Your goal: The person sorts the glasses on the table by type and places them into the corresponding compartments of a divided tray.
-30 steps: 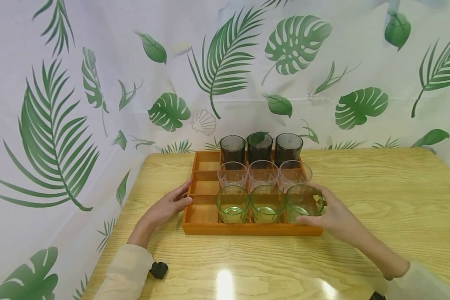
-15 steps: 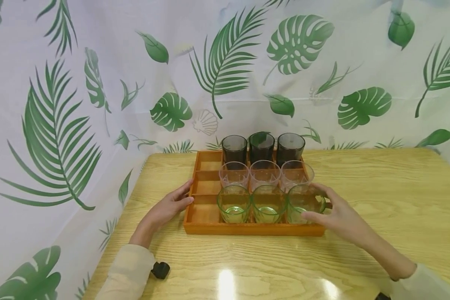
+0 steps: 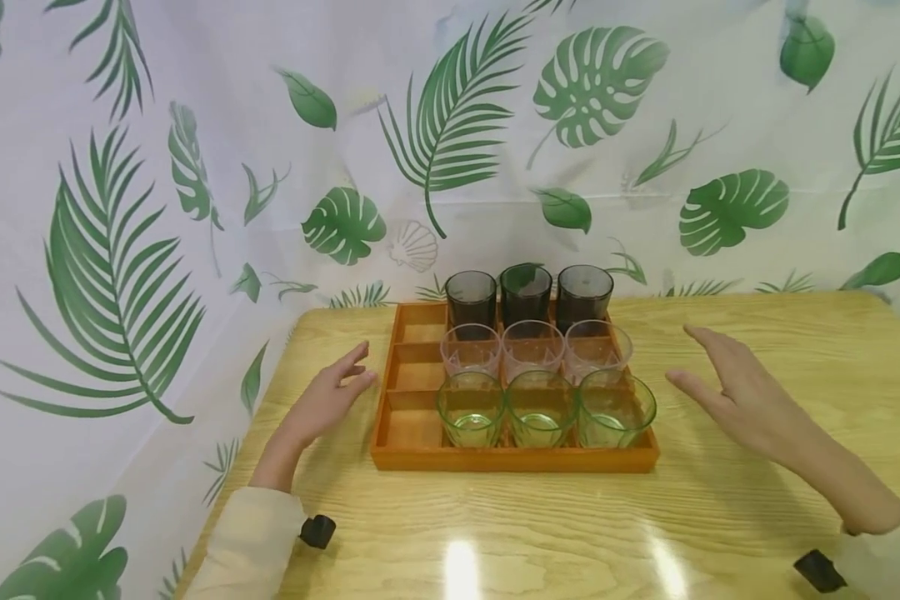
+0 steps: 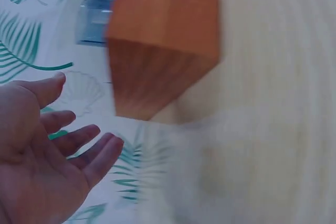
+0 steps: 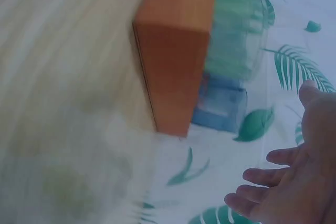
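Observation:
A wooden compartment tray [image 3: 517, 460] sits on the table, its left column of compartments holding nothing. Three green glasses [image 3: 471, 410] fill the rest of its front row. Behind them stand three clear pinkish glasses [image 3: 471, 350], and three dark grey glasses [image 3: 526, 296] occupy the back row. My left hand [image 3: 326, 404] hovers just off the tray's left side, fingers relaxed, touching nothing. Off to the right of the tray, my right hand [image 3: 750, 400] is apart from the glasses, fingers extended. Both wrist views show the palms with nothing in them.
The light wood table [image 3: 570, 525] carries the tray near its back edge. A white cloth with green leaf prints [image 3: 487, 192] hangs behind and along the left side. Small black devices [image 3: 318, 531] are strapped at both wrists.
My right hand has let go of the front right green glass and moved away to the right. My left hand has come off the tray's left side. The glasses stay in place.

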Motion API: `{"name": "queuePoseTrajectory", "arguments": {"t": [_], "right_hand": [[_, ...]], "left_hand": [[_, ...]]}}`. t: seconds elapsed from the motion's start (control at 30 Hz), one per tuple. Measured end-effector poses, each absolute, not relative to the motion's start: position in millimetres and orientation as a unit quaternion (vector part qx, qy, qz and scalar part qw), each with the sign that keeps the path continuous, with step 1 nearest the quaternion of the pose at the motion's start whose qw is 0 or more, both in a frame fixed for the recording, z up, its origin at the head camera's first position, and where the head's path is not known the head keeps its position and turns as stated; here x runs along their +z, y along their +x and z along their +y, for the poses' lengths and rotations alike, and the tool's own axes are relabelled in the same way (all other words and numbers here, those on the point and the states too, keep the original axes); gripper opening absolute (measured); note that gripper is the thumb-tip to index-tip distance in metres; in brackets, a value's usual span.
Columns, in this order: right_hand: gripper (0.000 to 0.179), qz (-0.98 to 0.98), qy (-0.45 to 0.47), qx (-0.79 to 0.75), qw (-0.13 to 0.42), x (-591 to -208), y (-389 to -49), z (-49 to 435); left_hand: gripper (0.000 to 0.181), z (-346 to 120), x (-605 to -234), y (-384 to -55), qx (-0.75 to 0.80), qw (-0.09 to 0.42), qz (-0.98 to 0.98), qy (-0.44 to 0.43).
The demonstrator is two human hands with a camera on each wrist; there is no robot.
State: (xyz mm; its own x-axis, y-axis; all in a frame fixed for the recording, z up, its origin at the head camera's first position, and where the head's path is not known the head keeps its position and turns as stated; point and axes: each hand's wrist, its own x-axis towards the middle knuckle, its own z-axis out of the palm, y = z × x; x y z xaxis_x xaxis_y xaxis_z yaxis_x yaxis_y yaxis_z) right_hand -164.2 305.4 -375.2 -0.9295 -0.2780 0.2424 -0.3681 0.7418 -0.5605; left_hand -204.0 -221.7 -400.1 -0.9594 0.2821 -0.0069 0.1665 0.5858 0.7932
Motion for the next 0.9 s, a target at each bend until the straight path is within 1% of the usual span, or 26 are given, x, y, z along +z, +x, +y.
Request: {"name": "queuePoseTrajectory", "arguments": {"t": [0.23,0.33,0.57,0.7,0.9], "right_hand": [[0.082,-0.952,0.176,0.207,0.141,-355,-177,337],[0.085,-0.955,0.18,0.165,0.166,-344,-184,346],[0.09,-0.97,0.153,0.091,0.164,-329,-202,364],[0.091,-0.973,0.142,0.083,0.162,-334,-209,374],[0.089,-0.977,0.13,0.086,0.144,-354,-215,386]], "left_hand": [[0.067,-226,-351,-212,0.283,-0.048,0.946,0.15],[0.069,-227,-333,-214,0.241,-0.077,0.957,0.141],[0.068,-220,-303,-224,0.161,-0.138,0.966,0.146],[0.068,-218,-302,-232,0.116,-0.143,0.972,0.145],[0.069,-221,-323,-240,0.063,-0.114,0.981,0.142]]}}
